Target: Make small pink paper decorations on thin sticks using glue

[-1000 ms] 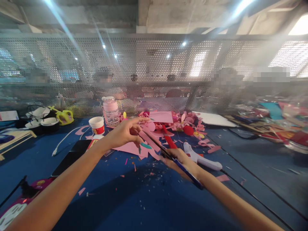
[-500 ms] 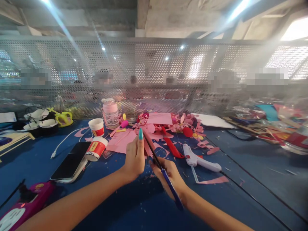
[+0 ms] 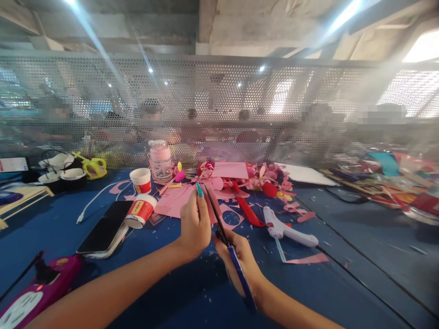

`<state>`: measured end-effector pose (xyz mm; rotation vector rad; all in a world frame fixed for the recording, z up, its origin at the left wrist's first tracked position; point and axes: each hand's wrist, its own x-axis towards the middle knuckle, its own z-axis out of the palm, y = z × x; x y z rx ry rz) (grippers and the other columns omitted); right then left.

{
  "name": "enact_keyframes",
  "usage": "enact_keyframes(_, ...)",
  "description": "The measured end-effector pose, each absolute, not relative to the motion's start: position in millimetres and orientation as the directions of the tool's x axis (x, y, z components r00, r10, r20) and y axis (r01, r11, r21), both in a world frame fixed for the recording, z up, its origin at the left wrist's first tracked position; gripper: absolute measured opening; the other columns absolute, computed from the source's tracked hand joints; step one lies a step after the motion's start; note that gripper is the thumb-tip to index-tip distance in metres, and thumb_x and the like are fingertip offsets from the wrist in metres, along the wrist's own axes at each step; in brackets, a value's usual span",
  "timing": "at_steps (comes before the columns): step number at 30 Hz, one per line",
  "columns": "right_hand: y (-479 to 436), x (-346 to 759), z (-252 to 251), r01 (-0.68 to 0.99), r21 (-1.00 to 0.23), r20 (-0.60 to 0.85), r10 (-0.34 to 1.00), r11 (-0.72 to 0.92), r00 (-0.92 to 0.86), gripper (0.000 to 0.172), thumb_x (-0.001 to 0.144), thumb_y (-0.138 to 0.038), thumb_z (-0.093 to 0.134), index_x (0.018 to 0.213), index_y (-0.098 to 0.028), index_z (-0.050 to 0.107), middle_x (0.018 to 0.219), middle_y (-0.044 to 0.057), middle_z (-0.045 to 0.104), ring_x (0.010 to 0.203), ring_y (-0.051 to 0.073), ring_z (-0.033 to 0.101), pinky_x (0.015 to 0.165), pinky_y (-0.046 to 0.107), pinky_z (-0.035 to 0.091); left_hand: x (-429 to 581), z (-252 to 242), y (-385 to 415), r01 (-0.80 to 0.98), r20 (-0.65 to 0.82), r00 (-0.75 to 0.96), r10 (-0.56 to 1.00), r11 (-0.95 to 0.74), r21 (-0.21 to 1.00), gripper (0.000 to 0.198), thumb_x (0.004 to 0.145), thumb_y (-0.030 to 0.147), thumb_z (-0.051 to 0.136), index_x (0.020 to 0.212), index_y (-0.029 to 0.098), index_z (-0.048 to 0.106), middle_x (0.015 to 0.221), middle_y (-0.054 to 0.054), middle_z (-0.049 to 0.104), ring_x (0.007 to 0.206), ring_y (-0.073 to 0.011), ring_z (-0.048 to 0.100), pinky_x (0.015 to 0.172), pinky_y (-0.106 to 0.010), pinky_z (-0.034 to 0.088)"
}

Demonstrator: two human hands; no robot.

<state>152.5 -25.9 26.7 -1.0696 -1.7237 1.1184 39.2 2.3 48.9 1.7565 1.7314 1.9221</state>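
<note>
My left hand [image 3: 196,224], with a long turquoise thumbnail, is closed in a pinch on a piece of pink paper [image 3: 213,197]. Most of that piece is hidden behind the thumb and the blades. My right hand [image 3: 245,258] grips blue-handled scissors [image 3: 236,262], whose dark blades point up and away along the paper, right beside my left thumb. Behind my hands lies a larger sheet of pink paper [image 3: 168,201] on the blue table. A cut-out pink scrap [image 3: 224,212] with round holes rests just past the blades.
A white glue gun [image 3: 288,233] and a red tool [image 3: 250,212] lie to the right. On the left are two paper cups [image 3: 140,211], a black phone [image 3: 104,228] and a purple power strip [image 3: 58,278]. A pink-lidded bottle [image 3: 160,161] stands before the perforated metal screen [image 3: 219,105].
The scissors' handles have shifted slightly left and down, while their blades stay by the pink paper. My left hand keeps its pinch. The whole view has shifted a little.
</note>
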Motion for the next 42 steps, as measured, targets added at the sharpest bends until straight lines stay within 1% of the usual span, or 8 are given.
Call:
enact_keyframes(6,-29,151,21,0.137,-0.969,0.147,0.927,0.205,-0.346,0.023,0.076,-0.040,0.049,0.071,-0.017,0.049,0.058,-0.004,0.039,0.051,0.009,0.033,0.047,0.021,0.029,39,50,0,0.647,0.735,-0.338,0.587,-0.422,0.635,0.026,0.088,0.030,0.027,0.077,0.019,0.047,0.052,0.000,0.047,0.046,-0.0138,0.045,0.046,-0.026,0.031)
enact_keyframes(12,-30,151,26,0.162,-0.964,0.144,0.929,0.209,-0.341,0.028,0.075,-0.045,0.047,0.071,-0.017,0.047,0.053,-0.005,0.037,0.048,0.009,0.034,0.043,0.021,0.029,40,44,0,0.673,0.754,-0.277,0.595,-0.440,0.594,0.022,0.088,0.024,0.028,0.080,0.018,0.048,0.054,-0.001,0.050,0.049,-0.0140,0.047,0.048,-0.026,0.032)
enact_keyframes(17,-30,152,31,0.188,-0.962,0.117,0.923,0.197,-0.365,0.019,0.076,-0.036,0.046,0.069,-0.018,0.044,0.047,-0.007,0.034,0.043,0.008,0.031,0.040,0.020,0.025,40,41,-2,0.668,0.749,-0.230,0.621,-0.459,0.586,0.019,0.087,0.021,0.029,0.074,0.020,0.043,0.050,0.002,0.044,0.043,-0.0125,0.041,0.046,-0.026,0.028)
enact_keyframes(22,-31,153,33,0.172,-0.964,0.126,0.914,0.205,-0.385,0.013,0.075,-0.030,0.046,0.069,-0.018,0.044,0.048,-0.007,0.033,0.044,0.007,0.029,0.041,0.020,0.023,40,42,-4,0.656,0.735,-0.206,0.646,-0.466,0.594,0.019,0.087,0.020,0.029,0.073,0.020,0.042,0.050,0.002,0.042,0.043,-0.0121,0.040,0.045,-0.026,0.027)
enact_keyframes(25,-30,153,33,0.173,-0.958,0.149,0.915,0.227,-0.376,0.015,0.074,-0.030,0.047,0.068,-0.017,0.045,0.052,-0.006,0.036,0.048,0.008,0.031,0.043,0.020,0.025,40,40,-3,0.645,0.729,-0.215,0.650,-0.467,0.606,0.020,0.088,0.022,0.028,0.077,0.019,0.045,0.053,0.000,0.047,0.046,-0.0135,0.044,0.047,-0.027,0.031)
enact_keyframes(31,-29,154,32,0.172,-0.956,0.165,0.919,0.239,-0.359,0.015,0.072,-0.030,0.049,0.069,-0.015,0.050,0.055,-0.004,0.040,0.052,0.009,0.034,0.048,0.021,0.031,41,33,-3,0.568,0.734,-0.304,0.607,-0.504,0.651,0.031,0.090,0.033,0.024,0.095,0.016,0.051,0.082,-0.010,0.060,0.070,-0.0179,0.055,0.063,-0.030,0.044)
enact_keyframes(37,-28,153,30,0.180,-0.957,0.153,0.924,0.227,-0.350,0.018,0.072,-0.032,0.050,0.072,-0.014,0.053,0.056,-0.003,0.043,0.054,0.009,0.037,0.048,0.020,0.033,41,39,0,0.503,0.667,-0.316,0.675,-0.477,0.721,0.032,0.090,0.033,0.025,0.091,0.016,0.052,0.072,-0.007,0.058,0.065,-0.0162,0.054,0.060,-0.028,0.043)
enact_keyframes(42,-28,154,28,0.202,-0.950,0.159,0.926,0.238,-0.344,0.021,0.072,-0.034,0.050,0.072,-0.014,0.054,0.056,-0.003,0.044,0.053,0.010,0.036,0.048,0.020,0.032,41,43,1,0.532,0.658,-0.327,0.679,-0.443,0.722,0.031,0.089,0.033,0.026,0.084,0.016,0.051,0.068,-0.006,0.057,0.060,-0.0159,0.051,0.056,-0.029,0.040)
